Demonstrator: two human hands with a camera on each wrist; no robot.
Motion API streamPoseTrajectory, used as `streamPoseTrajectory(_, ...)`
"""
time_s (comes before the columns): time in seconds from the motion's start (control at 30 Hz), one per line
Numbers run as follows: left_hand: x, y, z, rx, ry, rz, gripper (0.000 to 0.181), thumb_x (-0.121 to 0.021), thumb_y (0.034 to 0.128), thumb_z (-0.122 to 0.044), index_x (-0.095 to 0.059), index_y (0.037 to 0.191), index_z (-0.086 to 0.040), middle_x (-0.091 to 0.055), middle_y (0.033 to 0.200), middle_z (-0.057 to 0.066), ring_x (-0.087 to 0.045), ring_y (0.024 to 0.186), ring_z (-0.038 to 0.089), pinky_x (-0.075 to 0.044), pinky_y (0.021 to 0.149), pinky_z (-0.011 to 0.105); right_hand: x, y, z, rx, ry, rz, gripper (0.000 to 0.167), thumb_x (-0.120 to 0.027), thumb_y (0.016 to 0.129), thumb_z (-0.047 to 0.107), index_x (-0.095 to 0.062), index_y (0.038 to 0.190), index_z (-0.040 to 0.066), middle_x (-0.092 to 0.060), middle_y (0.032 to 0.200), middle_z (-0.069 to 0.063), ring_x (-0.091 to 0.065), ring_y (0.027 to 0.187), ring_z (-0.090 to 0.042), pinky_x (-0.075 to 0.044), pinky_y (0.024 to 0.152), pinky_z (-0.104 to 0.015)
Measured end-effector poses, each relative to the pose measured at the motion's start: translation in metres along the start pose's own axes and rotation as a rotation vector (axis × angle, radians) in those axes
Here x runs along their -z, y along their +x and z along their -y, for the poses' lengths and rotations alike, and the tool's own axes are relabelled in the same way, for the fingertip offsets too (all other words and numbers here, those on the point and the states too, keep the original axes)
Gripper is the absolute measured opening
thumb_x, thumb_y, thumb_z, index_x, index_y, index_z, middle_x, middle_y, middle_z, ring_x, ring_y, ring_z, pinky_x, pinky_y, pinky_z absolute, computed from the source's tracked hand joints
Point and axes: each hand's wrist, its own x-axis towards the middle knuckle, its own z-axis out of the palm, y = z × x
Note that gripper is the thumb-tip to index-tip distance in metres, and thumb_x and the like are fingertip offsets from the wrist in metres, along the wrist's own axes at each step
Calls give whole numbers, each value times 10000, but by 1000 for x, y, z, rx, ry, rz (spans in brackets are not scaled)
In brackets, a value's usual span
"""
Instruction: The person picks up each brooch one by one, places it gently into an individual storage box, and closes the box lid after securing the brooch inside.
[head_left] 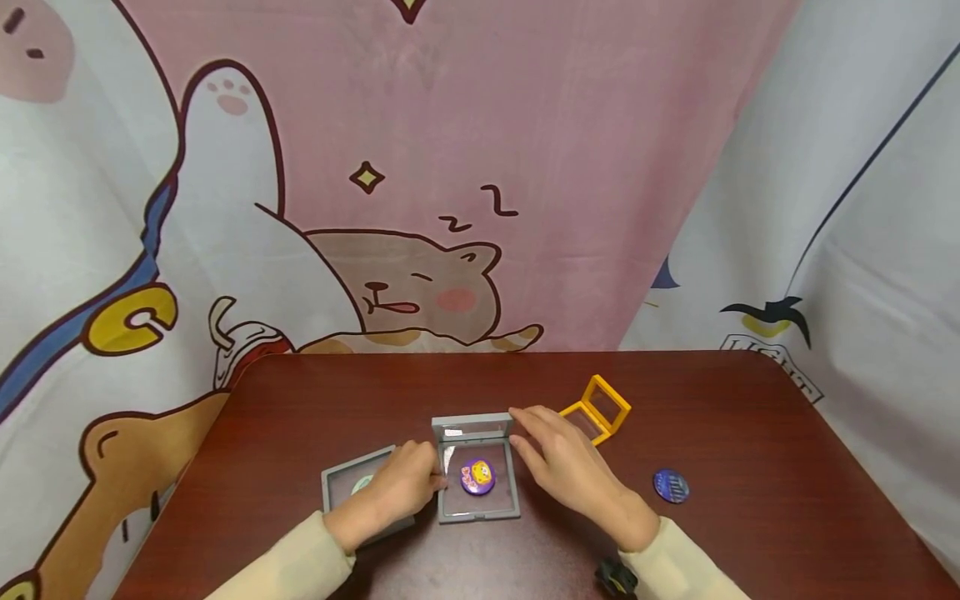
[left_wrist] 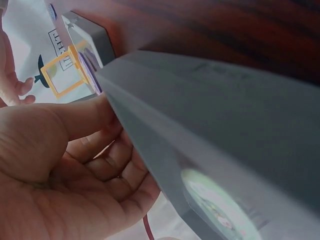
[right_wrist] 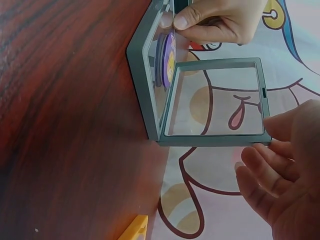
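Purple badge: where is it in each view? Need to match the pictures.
Head: purple badge just below the picture's middle, inside the open grey frame.
Left wrist: upper left, purple badge seen nearly edge-on.
Right wrist: upper middle, purple badge seen at a steep slant.
Shared landmark: the yellow frame, right of the badge in head, left of it in left wrist, cut off at the bottom edge in right wrist.
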Motion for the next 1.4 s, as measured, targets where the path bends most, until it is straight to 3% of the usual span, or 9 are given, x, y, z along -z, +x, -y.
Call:
streamPoseTrajectory(0.3,0,1,3,-27,-33,8,638,-809,853,44,-357,487,-217,-199,507,-177,-223,533,28,-218,481,225,1,-2,3,-20,12,-27,302,-818,906,65,-732,1193,28,-731,1046,-25,-696,921,-132,-593,774,-340)
streamPoseTrajectory(0.67,2,2,5,-17,-57,34,660,-798,831,86,-325,501,-234,-181,512,-174,-208,532,21,-205,494,217,2,-9,9,-56,55,10,228,-817,902,45,-755,1121,47,-725,997,17,-637,829,-76,-559,697,-272)
streamPoseTrajectory(0.83,2,2,6,21,-71,66,523,-797,860,63,-487,497,-152,-298,501,-151,-259,527,42,-238,482,226,2,-14,10,-29,53,26,226,-814,912,69,-756,1129,42,-727,1003,20,-636,835,-73,-551,691,-274)
streamPoseTrajectory(0.93,2,1,5,52,-69,61,357,-827,844,39,-634,568,-77,-556,555,-82,-431,558,45,-383,494,239,1,-16,11,-14,47,33,217,-816,908,79,-755,1115,55,-723,994,29,-625,836,-60,-553,700,-277)
streamPoseTrajectory(1.03,2,0,5,65,-60,42,300,-851,824,27,-667,605,-62,-650,601,-5,-488,595,65,-465,529,276,0,-19,12,-9,47,42,207,-821,901,82,-754,1096,62,-713,974,42,-599,818,-44,-545,690,-269)
streamPoseTrajectory(1.17,2,-2,5,70,-69,40,464,-840,839,28,-525,539,-132,-432,500,-116,-327,538,58,-348,469,253,-1,-24,14,-9,47,62,214,-830,890,89,-753,1089,68,-711,959,48,-591,802,-32,-545,679,-261)
streamPoseTrajectory(1.27,1,-2,6,77,-80,47,556,-827,856,27,-415,548,-184,-287,536,-146,-258,528,49,-251,465,233,-1,-26,15,-9,50,76,215,-833,889,94,-754,1087,71,-713,944,43,-584,786,-27,-544,671,-255)
streamPoseTrajectory(1.33,0,-3,7,79,-76,48,589,-823,862,25,-368,564,-200,-256,563,-139,-249,535,48,-231,472,231,-1,-28,15,-5,52,81,214,-835,884,87,-752,1080,65,-713,933,34,-575,778,-24,-542,666,-252)
streamPoseTrajectory(1.4,0,-3,7,70,-66,39,537,-820,852,44,-432,553,-175,-321,548,-132,-271,540,47,-253,469,227,-2,-29,16,1,55,83,209,-837,881,81,-751,1071,58,-706,917,36,-564,764,-23,-534,657,-245)
